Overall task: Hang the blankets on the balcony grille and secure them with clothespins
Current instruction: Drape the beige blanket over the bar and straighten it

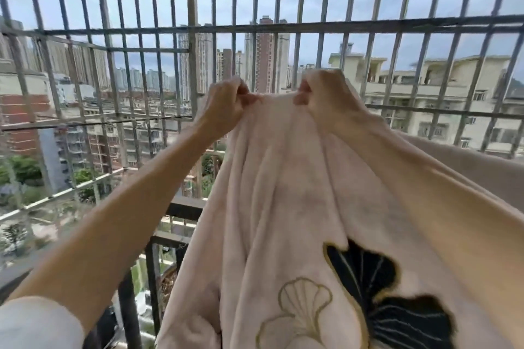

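A pale pink fleece blanket with black and gold ginkgo-leaf prints hangs in front of me, held up by its top edge. My left hand pinches that edge on the left, and my right hand grips it a short way to the right. Both hands are raised before the grey metal balcony grille, just below its horizontal bar. More of the blanket drapes off to the right over my right forearm. No clothespins are in view.
The grille's vertical bars fill the view, with a boxed-out cage section at the left. A dark lower railing runs behind the blanket. Beyond the bars lie high-rise buildings, trees and a long drop.
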Demonstrator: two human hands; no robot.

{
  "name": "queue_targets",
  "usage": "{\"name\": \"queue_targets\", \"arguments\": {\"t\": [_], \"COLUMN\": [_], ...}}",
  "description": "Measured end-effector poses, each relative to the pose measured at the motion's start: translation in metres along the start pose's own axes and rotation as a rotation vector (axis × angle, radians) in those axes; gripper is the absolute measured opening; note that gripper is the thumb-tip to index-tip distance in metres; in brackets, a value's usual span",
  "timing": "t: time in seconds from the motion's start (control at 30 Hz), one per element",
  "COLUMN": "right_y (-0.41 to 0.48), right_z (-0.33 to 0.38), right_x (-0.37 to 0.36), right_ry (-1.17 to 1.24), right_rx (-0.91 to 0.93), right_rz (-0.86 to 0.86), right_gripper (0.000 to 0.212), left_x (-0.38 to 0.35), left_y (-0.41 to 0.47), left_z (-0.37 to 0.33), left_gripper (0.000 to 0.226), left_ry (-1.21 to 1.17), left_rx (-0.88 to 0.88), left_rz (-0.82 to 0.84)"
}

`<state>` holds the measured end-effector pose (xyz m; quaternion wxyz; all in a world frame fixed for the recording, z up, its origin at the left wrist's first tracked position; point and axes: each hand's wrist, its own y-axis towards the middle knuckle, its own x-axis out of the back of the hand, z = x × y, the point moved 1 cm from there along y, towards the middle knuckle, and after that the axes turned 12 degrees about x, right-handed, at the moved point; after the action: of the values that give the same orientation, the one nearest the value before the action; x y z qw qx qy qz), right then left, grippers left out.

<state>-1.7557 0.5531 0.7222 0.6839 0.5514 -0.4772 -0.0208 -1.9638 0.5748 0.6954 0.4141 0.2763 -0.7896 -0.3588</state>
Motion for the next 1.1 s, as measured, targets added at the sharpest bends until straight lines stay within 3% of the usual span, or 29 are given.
{"name": "queue_targets", "arguments": {"t": [0.07, 0.27, 0.33, 0.47, 0.6, 0.7, 0.8, 0.87, 0.93, 1.1], "right_y": [0.0, -0.067, -0.076, -0.085, -0.106, -0.126, -0.159, -0.186, -0.208, -0.244], "right_z": [-0.022, -0.038, -0.032, -0.03, -0.027, -0.017, 0.003, 0.013, 0.015, -0.012], "right_x": [-0.011, -0.058, -0.053, -0.033, -0.005, 0.032, 0.068, 0.09, 0.106, 0.124], "right_ry": [-0.071, -0.205, -0.29, -0.29, -0.089, 0.048, 0.08, 0.095, 0.04, -0.105], "right_rx": [-0.123, -0.281, -0.257, -0.248, -0.279, -0.268, -0.229, -0.222, -0.182, -0.166], "right_rz": [0.094, 0.838, 1.004, 1.139, 1.087, 0.973, 0.67, 0.493, 0.477, 0.405], "right_gripper": [0.008, 0.01, 0.007, 0.017, 0.015, 0.014, 0.023, 0.024, 0.03, 0.049], "left_x": [-0.029, -0.1, -0.098, -0.053, -0.018, -0.009, -0.001, 0.002, 0.001, -0.006], "left_y": [0.0, -0.07, -0.081, -0.091, -0.113, -0.13, -0.146, -0.156, -0.165, -0.173], "left_z": [-0.001, 0.016, 0.014, -0.035, -0.079, -0.092, -0.098, -0.102, -0.106, -0.118], "left_gripper": [0.017, 0.009, 0.013, 0.021, 0.036, 0.038, 0.03, 0.038, 0.038, 0.006], "left_ry": [0.028, 0.163, 0.111, -0.332, -0.199, -0.094, -0.02, -0.045, -0.07, -0.068], "left_rx": [0.036, 0.135, 0.187, 0.215, -0.012, -0.193, -0.284, -0.283, -0.27, -0.2], "left_rz": [0.12, 0.844, 0.927, 0.881, 0.944, 0.77, 0.616, 0.576, 0.514, 0.291]}}
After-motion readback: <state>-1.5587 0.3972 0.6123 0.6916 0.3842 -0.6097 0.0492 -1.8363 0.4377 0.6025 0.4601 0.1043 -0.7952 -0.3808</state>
